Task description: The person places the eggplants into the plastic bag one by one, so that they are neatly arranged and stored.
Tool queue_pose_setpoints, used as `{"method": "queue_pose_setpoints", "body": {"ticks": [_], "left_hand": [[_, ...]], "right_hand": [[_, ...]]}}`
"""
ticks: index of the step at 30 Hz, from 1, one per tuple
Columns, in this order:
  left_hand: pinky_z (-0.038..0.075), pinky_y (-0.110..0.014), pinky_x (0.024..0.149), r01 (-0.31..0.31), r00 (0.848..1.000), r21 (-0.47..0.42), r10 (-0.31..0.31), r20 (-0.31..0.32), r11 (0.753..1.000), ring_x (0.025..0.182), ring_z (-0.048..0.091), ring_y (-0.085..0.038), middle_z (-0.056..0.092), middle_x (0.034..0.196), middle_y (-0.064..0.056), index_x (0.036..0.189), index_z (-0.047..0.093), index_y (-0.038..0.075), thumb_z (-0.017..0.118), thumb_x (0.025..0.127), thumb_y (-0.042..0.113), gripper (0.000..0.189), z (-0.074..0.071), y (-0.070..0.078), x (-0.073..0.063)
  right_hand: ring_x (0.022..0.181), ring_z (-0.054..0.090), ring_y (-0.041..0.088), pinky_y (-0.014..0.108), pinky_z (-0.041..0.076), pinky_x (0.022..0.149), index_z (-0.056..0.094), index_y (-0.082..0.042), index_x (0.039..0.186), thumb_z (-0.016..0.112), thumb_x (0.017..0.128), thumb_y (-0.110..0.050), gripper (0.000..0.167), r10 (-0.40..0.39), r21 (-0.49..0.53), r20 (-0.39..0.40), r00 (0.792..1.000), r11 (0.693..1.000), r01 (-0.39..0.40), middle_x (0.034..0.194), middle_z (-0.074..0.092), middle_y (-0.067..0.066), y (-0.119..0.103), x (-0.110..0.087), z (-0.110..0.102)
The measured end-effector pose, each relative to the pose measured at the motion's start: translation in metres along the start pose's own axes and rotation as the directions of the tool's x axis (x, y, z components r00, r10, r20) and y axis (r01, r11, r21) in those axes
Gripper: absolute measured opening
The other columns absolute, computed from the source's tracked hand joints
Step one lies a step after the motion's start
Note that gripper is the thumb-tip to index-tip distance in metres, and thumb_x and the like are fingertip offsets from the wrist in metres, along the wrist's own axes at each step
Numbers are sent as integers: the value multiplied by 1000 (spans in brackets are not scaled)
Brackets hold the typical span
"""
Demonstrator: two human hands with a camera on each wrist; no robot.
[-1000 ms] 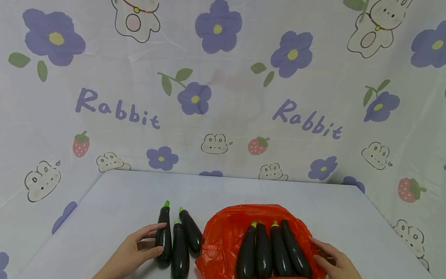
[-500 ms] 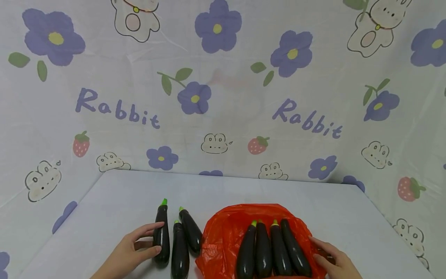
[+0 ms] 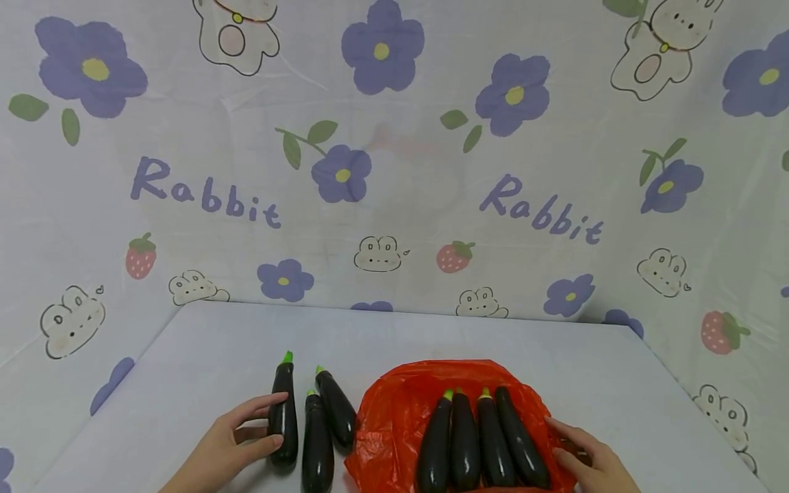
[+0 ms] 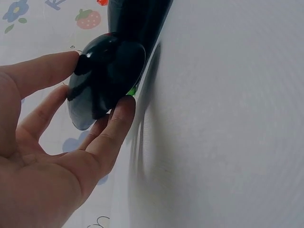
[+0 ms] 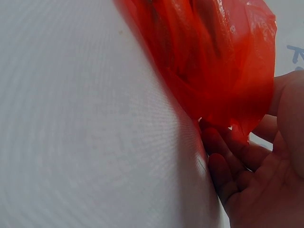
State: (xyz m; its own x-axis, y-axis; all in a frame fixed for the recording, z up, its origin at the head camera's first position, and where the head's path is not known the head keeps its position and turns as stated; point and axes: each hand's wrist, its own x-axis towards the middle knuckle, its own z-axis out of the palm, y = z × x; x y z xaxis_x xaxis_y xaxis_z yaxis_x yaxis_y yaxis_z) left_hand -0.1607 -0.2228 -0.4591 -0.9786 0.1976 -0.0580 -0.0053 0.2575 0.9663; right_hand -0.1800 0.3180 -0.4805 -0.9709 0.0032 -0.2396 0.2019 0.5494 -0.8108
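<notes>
My left hand (image 3: 224, 445) grips a dark, glossy eggplant (image 3: 283, 414) with a bright green stem, thumb on one side and fingers on the other. Seen from the left wrist, the rounded end of this eggplant (image 4: 107, 76) sits between the thumb and fingertips. Just right of it lie a second eggplant (image 3: 317, 445) and a third eggplant (image 3: 335, 407), the latter leaning toward the bag. A red plastic bag (image 3: 394, 418) lies spread out, several eggplants (image 3: 465, 441) side by side on it. At its right edge my right hand (image 3: 594, 455) holds the plastic (image 5: 223, 85), fingers low beside the table.
Everything rests on a white table (image 3: 234, 342), whose far edge meets a hanging cloth (image 3: 407, 205) printed with flowers, rabbits and strawberries. White tabletop extends behind the bag and to either side.
The eggplant in my left hand has shifted slightly left, widening the gap to its neighbour. My right hand and the bag stay where they were.
</notes>
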Motion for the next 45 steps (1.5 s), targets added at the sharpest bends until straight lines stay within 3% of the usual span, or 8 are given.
{"method": "queue_pose_setpoints", "body": {"ticks": [19, 25, 45], "left_hand": [[54, -35, 84, -24, 999, -52, 26, 36, 998, 113, 60, -38, 35, 144, -34, 147, 44, 6, 73, 90, 18, 65, -2, -1, -1], [54, -34, 85, -45, 998, -59, 48, 41, 997, 115, 59, -38, 33, 146, -33, 147, 44, 6, 73, 91, 17, 63, -2, -1, 0], [54, -35, 84, -22, 998, -74, 26, 61, 997, 112, 60, -36, 38, 142, -33, 147, 45, 6, 73, 91, 16, 63, -2, -1, -1]], "right_hand": [[106, 59, 27, 50, 53, 86, 45, -4, 146, 65, 95, -26, 60, -7, -31, 34, 999, 1000, 8, 135, 54, 20, 2, 2, -3], [102, 59, 26, 50, 52, 87, 46, -3, 145, 64, 95, -23, 56, 1, -20, 25, 1000, 1000, 0, 131, 57, 18, 1, 3, -3], [101, 60, 25, 49, 53, 86, 45, -4, 146, 65, 95, -23, 58, -3, -22, 22, 1000, 1000, 3, 132, 56, 18, 2, 3, -2]]}}
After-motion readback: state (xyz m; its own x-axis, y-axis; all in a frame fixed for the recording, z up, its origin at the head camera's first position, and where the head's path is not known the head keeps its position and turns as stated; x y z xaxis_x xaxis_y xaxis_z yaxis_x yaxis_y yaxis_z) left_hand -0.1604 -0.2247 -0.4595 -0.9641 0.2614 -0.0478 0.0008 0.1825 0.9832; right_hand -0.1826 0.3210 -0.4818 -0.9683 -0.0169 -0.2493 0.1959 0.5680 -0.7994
